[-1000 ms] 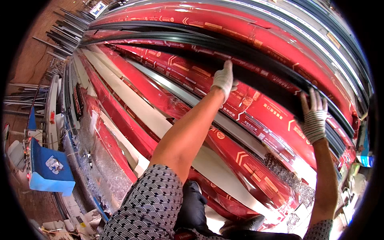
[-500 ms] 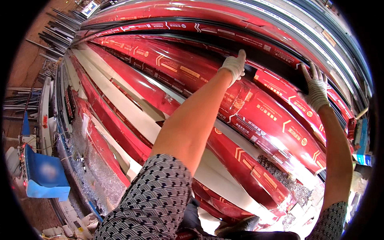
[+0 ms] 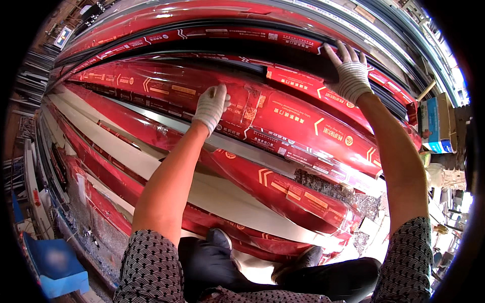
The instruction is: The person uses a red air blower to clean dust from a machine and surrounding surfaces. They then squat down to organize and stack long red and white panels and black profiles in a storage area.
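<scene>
My left hand point(image 3: 212, 107), in a pale knitted glove, is over a long red-wrapped bundle of profiles point(image 3: 298, 120). Its fingers are curled in with the thumb up, and nothing shows in them. Farther off to the right, my right hand point(image 3: 352, 76) wears a glove with bare fingertips. Those fingers are stretched out and spread across a long black profile point(image 3: 298, 56) with a red printed strip along its far side. The right thumb is hard to see against the black surface.
More red-wrapped lengths point(image 3: 283, 192) and pale profiles point(image 3: 227, 197) lie near my legs. Grey metal profiles point(image 3: 348, 25) run along the far side. A blue box point(image 3: 58, 270) stands at the lower left, and a blue-and-brown carton point(image 3: 437, 123) at the right. My shoes point(image 3: 220, 238) are among the lengths.
My left hand has come back from the edge of the black profile to above the nearer red bundle. My right hand stays spread on the black profile. The whole view has shifted.
</scene>
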A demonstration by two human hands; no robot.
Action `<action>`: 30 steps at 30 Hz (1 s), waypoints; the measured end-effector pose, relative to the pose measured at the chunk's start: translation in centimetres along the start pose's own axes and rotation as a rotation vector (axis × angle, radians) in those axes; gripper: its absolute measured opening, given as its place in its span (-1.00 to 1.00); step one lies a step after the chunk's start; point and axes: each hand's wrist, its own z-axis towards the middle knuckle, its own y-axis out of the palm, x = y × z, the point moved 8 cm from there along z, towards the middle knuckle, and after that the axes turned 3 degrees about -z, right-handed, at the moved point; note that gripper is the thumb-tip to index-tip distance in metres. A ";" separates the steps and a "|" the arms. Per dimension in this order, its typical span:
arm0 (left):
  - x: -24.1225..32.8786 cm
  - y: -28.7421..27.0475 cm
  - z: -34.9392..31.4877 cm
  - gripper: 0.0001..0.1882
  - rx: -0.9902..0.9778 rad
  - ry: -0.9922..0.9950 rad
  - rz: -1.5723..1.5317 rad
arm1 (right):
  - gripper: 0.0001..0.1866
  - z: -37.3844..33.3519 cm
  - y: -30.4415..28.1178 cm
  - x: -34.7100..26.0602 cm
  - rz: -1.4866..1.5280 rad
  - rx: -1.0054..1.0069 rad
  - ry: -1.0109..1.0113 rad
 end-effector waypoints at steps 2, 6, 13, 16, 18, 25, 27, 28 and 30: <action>-0.1 -1.3 -1.8 -0.55 -0.029 0.021 0.012 | 0.12 0.2 -0.5 -0.4 0.002 -0.027 0.009; -2.7 -5.4 -6.3 -0.61 -0.045 0.019 -0.017 | 0.15 0.1 -2.8 -1.3 0.084 -0.024 0.011; -5.8 -11.4 -22.2 -0.68 0.203 -0.305 -0.164 | 0.18 -0.5 -4.5 -3.0 0.020 -0.191 0.062; -8.8 -15.2 -28.8 -0.58 0.155 -0.364 0.093 | 0.17 -0.5 -4.4 -2.7 0.062 -0.180 0.092; -10.9 -17.4 -33.7 -0.54 0.194 -0.468 0.130 | 0.18 -0.6 -4.1 -2.2 0.069 -0.217 0.116; -14.9 -22.3 -49.3 -0.56 0.327 -0.962 0.242 | 0.18 -0.2 -3.4 -3.1 0.038 -0.281 0.149; -15.3 -22.9 -51.2 -0.48 0.273 -1.027 0.279 | 0.17 -0.2 -3.5 -3.1 0.048 -0.268 0.155; -15.3 -23.0 -52.0 -0.45 0.226 -1.030 0.310 | 0.16 -0.3 -3.4 -3.4 0.033 -0.274 0.139; -15.7 -23.8 -54.2 -0.43 0.253 -0.978 0.328 | 0.15 0.1 -4.1 -4.3 0.051 -0.289 0.115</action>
